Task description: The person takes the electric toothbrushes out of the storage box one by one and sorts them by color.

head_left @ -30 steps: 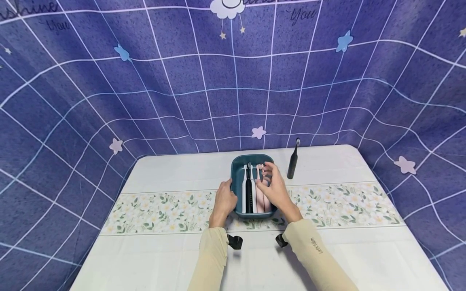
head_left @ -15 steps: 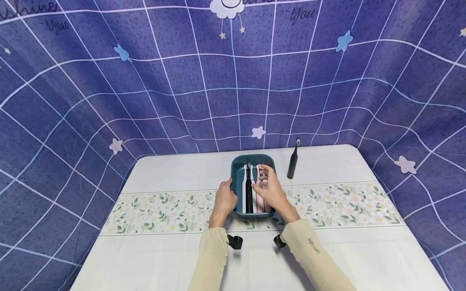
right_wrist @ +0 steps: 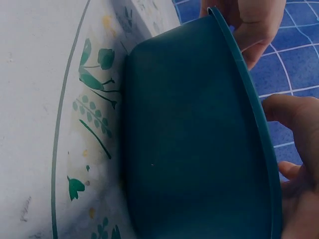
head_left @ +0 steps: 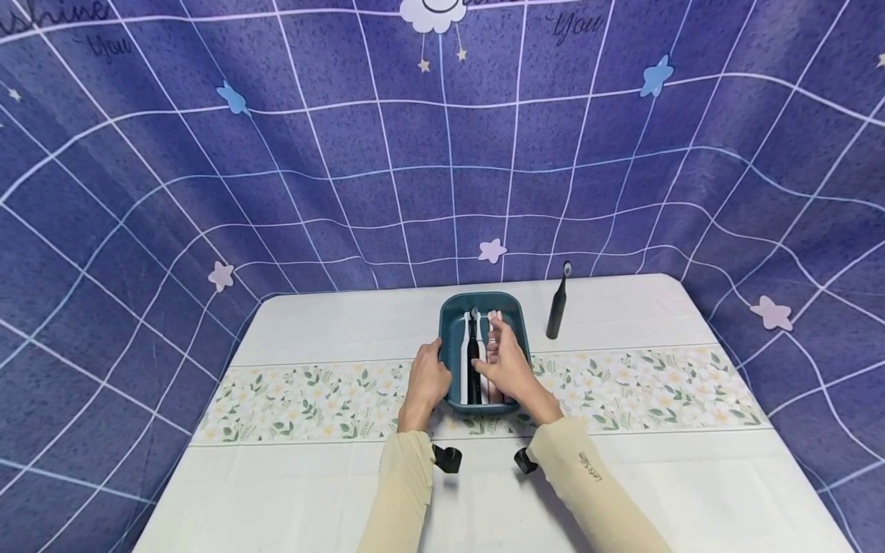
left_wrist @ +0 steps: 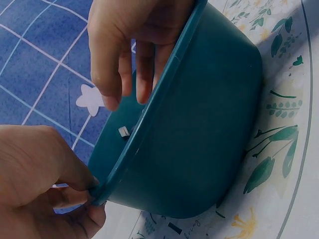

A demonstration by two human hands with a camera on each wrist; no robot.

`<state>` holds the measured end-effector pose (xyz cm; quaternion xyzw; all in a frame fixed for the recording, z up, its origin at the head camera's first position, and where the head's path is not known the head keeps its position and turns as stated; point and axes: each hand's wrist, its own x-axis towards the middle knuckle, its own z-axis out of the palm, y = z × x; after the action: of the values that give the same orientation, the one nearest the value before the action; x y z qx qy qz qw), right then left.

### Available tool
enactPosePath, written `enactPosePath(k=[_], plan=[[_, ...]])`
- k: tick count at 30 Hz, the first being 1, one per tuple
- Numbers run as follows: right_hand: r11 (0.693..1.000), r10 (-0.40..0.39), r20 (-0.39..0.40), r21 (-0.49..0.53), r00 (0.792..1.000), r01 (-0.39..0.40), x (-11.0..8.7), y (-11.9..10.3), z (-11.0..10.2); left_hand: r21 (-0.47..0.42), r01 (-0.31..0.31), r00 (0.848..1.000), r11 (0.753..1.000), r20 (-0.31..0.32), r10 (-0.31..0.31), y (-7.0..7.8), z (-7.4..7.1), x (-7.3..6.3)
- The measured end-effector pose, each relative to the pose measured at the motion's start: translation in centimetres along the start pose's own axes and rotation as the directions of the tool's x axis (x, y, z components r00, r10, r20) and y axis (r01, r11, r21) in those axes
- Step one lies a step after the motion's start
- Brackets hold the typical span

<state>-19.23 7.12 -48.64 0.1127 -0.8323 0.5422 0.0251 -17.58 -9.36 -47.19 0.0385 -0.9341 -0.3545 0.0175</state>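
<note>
A teal bin point(head_left: 452, 403) stands on the table. Inside, side by side, are electric toothbrushes: a white one point(head_left: 464, 369) at the left, a black toothbrush point(head_left: 473, 353) beside it, another white, and pink ones point(head_left: 495, 390) at the right, partly covered by my right hand. My left hand point(head_left: 427, 376) pinches the bin's left rim point(left_wrist: 117, 186) between thumb and fingers. My right hand point(head_left: 510, 369) hovers over the toothbrushes, thumb near the black one, fingers pointing down and apart; whether they touch a brush is hidden. In the left wrist view my right hand's fingers point(left_wrist: 144, 74) hang inside the bin.
Another black toothbrush point(head_left: 556, 311) is on the table right of the bin, its head overlapping the table's far edge in the head view. A floral strip point(head_left: 311, 399) crosses the white tablecloth point(head_left: 290, 491). A blue grid-patterned curtain point(head_left: 415, 192) surrounds the table's back and sides.
My right hand has moved left across the bin, from over the pink toothbrushes to near the black one. My left hand has stayed on the rim.
</note>
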Motion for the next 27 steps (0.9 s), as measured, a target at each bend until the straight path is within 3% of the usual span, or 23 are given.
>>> enactPosePath(k=[8,14,27], plan=[[1.000,0.020,0.075,-0.014,0.997,-0.019,0.01,-0.06,0.38,0.004,-0.014,1.000,1.000,-0.001,0.014,-0.04,-0.02,0.03],[0.997,0.082,0.147,-0.012,0.986,-0.081,0.17,0.15,0.73,-0.002,-0.012,1.000,1.000,0.010,0.012,0.07,-0.13,-0.11],[0.981,0.181,0.187,-0.100,0.966,-0.164,0.27,-0.74,0.82,-0.012,-0.001,1.000,1.000,0.023,0.001,0.21,-0.10,-0.07]])
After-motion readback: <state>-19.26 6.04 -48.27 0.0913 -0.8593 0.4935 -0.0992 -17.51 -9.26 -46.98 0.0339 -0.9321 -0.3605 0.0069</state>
